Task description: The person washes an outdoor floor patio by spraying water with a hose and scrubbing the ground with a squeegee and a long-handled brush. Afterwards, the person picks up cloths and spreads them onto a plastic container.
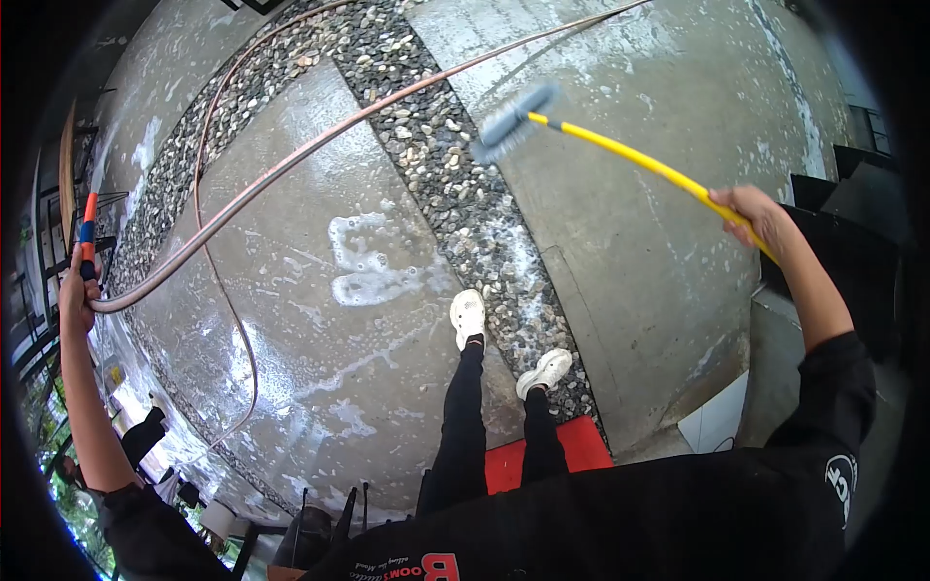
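My left hand (77,290), out at the far left, is closed around the hose nozzle (89,232), which has an orange tip and a blue body. From it the pinkish hose (291,160) arcs up across the floor toward the top right. On the right, my right hand (756,218) grips the yellow handle of a scrub brush (639,160). Its grey bristled head (515,121) is over the border between the pebble strip and the concrete; whether it touches the ground I cannot tell.
Foam patches (373,261) lie on the wet concrete floor (291,223). A pebble strip (436,155) runs under my shoes. Near my feet is a red mat (581,445). Black steps (852,232) stand at the right, and a white panel (715,416) below them. Another person (145,436) is at lower left.
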Action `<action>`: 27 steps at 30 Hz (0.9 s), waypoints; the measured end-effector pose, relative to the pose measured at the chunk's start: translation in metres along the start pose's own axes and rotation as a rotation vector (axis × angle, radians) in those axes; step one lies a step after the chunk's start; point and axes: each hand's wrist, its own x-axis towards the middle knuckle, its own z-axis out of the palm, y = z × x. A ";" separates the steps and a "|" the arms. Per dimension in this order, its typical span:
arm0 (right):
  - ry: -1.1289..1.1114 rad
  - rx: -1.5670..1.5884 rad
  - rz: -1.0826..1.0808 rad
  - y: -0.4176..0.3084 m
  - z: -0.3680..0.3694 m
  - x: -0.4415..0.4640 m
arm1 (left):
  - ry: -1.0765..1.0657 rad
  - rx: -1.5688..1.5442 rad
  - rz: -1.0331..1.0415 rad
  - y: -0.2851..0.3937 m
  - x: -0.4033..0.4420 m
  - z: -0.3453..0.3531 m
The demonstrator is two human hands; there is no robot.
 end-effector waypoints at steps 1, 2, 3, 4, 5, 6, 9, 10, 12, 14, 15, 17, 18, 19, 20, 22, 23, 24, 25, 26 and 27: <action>0.002 0.003 -0.032 -0.021 0.011 0.006 | -0.009 0.001 -0.034 -0.003 0.000 -0.003; -0.015 0.013 -0.082 -0.040 0.021 0.014 | -0.020 0.004 -0.066 -0.004 -0.001 -0.003; -0.032 0.026 -0.133 -0.057 0.032 0.023 | -0.023 0.017 -0.050 -0.006 -0.005 0.001; -0.023 0.046 -0.178 -0.074 0.045 0.032 | -0.023 0.007 -0.091 -0.007 -0.002 0.003; -0.012 0.070 -0.221 -0.089 0.058 0.040 | -0.026 0.023 -0.111 -0.005 -0.003 0.008; -0.034 0.114 -0.267 -0.102 0.069 0.050 | -0.026 0.036 -0.128 -0.002 -0.006 0.013; -0.082 0.244 -0.362 -0.121 0.112 0.075 | -0.060 0.046 -0.073 0.012 -0.011 0.025; -0.106 0.281 -0.392 -0.114 0.124 0.079 | -0.084 0.068 -0.043 0.016 -0.016 0.032; -0.103 0.351 -0.392 -0.079 0.134 0.082 | 0.070 0.096 0.063 0.020 -0.005 0.035; -0.039 0.376 -0.402 -0.011 0.121 0.074 | 0.035 0.092 0.131 0.021 0.024 0.017; 0.011 0.374 -0.427 0.033 0.109 0.066 | -0.059 0.080 0.147 0.031 0.016 0.021; 0.153 0.299 -0.328 0.130 0.083 0.033 | 0.019 0.131 0.168 0.043 0.019 0.024; 0.210 0.280 -0.298 0.180 0.069 0.007 | 0.033 0.186 0.164 0.054 -0.002 0.029; 0.261 0.259 -0.271 0.229 0.058 -0.019 | -0.236 -0.003 0.269 0.042 0.035 0.013; 0.377 0.118 -0.323 0.284 0.047 -0.037 | -0.236 -0.108 0.237 0.049 0.012 0.041; 0.464 0.005 -0.198 0.367 0.026 -0.094 | -0.236 -0.176 0.119 0.059 -0.006 0.081; 0.494 -0.041 -0.141 0.403 0.018 -0.116 | -0.223 -0.178 0.132 0.066 -0.018 0.106; 0.509 -0.073 0.006 0.434 0.011 -0.139 | -0.209 -0.184 0.144 0.074 -0.031 0.130; 0.516 -0.105 0.152 0.456 0.004 -0.164 | -0.232 -0.208 0.132 0.085 -0.040 0.146; 0.570 -0.128 0.240 0.481 0.001 -0.180 | -0.258 -0.212 0.145 0.097 -0.047 0.161; 0.615 -0.152 0.326 0.506 -0.001 -0.190 | -0.175 -0.233 0.149 0.112 -0.055 0.172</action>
